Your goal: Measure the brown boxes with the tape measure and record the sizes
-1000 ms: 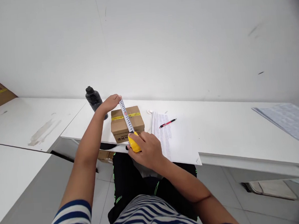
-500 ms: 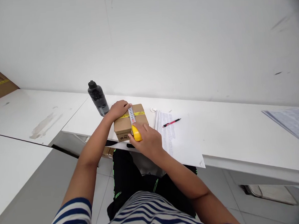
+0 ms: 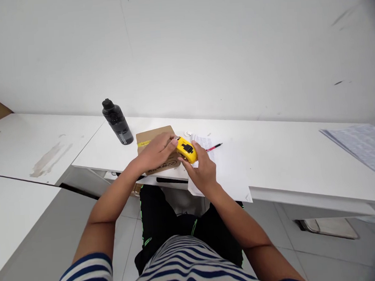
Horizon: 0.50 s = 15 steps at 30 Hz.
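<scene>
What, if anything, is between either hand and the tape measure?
Nothing visible. The right hand holds the yellow tape measure directly, and the left hand is at its left end, no object separating them. The cardboard box sits partly hidden behind the left hand, not in the way.

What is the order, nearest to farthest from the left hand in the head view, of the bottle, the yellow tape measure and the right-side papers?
1. Yellow tape measure, at the left hand.
2. Bottle, to the left.
3. Right-side papers, far right.
</scene>
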Motion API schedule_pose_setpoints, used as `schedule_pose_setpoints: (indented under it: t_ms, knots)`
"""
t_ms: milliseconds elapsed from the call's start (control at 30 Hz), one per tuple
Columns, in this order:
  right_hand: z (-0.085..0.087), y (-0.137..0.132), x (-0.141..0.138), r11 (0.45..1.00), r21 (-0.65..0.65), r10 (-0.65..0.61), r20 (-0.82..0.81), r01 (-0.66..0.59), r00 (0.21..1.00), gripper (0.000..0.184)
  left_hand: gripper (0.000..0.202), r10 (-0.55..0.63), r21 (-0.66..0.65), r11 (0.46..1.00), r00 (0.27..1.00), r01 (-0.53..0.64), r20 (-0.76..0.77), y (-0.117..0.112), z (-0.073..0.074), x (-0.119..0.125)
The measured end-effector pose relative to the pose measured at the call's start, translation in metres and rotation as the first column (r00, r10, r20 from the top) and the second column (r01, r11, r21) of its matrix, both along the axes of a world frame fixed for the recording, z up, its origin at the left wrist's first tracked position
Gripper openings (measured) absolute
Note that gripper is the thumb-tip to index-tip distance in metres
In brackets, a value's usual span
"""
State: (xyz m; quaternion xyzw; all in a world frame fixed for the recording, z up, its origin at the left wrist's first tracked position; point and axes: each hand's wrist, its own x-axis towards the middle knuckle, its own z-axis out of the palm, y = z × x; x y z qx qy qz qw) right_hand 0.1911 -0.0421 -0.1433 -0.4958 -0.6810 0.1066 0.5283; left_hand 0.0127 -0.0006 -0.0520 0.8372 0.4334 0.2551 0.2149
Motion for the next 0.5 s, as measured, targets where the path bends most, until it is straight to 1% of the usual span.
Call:
schedule_pose_setpoints:
  t_ms: [33, 67, 100, 167, 200, 233, 267, 300, 367, 400, 433, 467, 500]
  knots:
    - [0.0, 0.001, 0.002, 1.0, -0.015, 0.006, -0.046, -0.006, 0.999, 0.061, 0.055, -0.003, 0.005, 1.0, 0.999, 0.003, -0.044, 0.002, -0.007, -0.002]
    - [0.0, 0.003, 0.003, 1.0, -0.028, 0.006, -0.093, -0.008, 0.996, 0.062, 0.061, 0.019, 0.019, 1.0, 0.994, -0.017, -0.106, 0.004, -0.013, -0.005]
    - [-0.001, 0.006, 0.005, 0.999, -0.039, 0.004, -0.144, -0.01, 0.99, 0.063, 0.071, 0.064, 0.042, 0.997, 0.982, -0.057, -0.178, 0.006, -0.018, -0.011]
    - [-0.005, 0.013, 0.007, 0.998, -0.056, 0.013, -0.259, -0.029, 0.966, 0.067, 0.099, 0.172, 0.098, 0.984, 0.939, -0.15, -0.297, 0.007, -0.026, -0.031]
    - [-0.006, 0.018, 0.009, 0.996, -0.064, 0.031, -0.318, -0.054, 0.948, 0.068, 0.109, 0.211, 0.122, 0.976, 0.924, -0.18, -0.32, 0.005, -0.028, -0.044]
    - [-0.008, 0.022, 0.009, 0.993, -0.073, 0.057, -0.376, -0.091, 0.925, 0.068, 0.114, 0.239, 0.142, 0.969, 0.92, -0.204, -0.31, 0.003, -0.031, -0.059]
    - [-0.008, 0.026, 0.009, 0.987, -0.087, 0.086, -0.43, -0.136, 0.899, 0.067, 0.113, 0.268, 0.159, 0.96, 0.925, -0.232, -0.268, 0.0, -0.035, -0.075]
    - [-0.008, 0.029, 0.008, 0.977, -0.107, 0.11, -0.479, -0.183, 0.871, 0.064, 0.111, 0.3, 0.172, 0.948, 0.934, -0.269, -0.193, -0.003, -0.04, -0.091]
    - [-0.005, 0.033, 0.002, 0.951, -0.162, 0.131, -0.561, -0.263, 0.817, 0.06, 0.107, 0.358, 0.16, 0.919, 0.933, -0.36, 0.043, -0.009, -0.059, -0.116]
    - [-0.002, 0.034, -0.003, 0.938, -0.189, 0.128, -0.592, -0.291, 0.796, 0.059, 0.107, 0.375, 0.122, 0.909, 0.909, -0.399, 0.181, -0.012, -0.071, -0.123]
    - [0.001, 0.035, -0.007, 0.926, -0.214, 0.12, -0.612, -0.31, 0.781, 0.06, 0.106, 0.376, 0.059, 0.909, 0.873, -0.413, 0.312, -0.014, -0.086, -0.126]
    - [0.004, 0.035, -0.012, 0.919, -0.233, 0.112, -0.622, -0.319, 0.775, 0.061, 0.107, 0.367, -0.003, 0.915, 0.828, -0.404, 0.424, -0.015, -0.101, -0.125]
    - [0.009, 0.035, -0.015, 0.918, -0.244, 0.101, -0.618, -0.313, 0.779, 0.062, 0.11, 0.342, -0.054, 0.93, 0.802, -0.364, 0.489, -0.016, -0.116, -0.12]
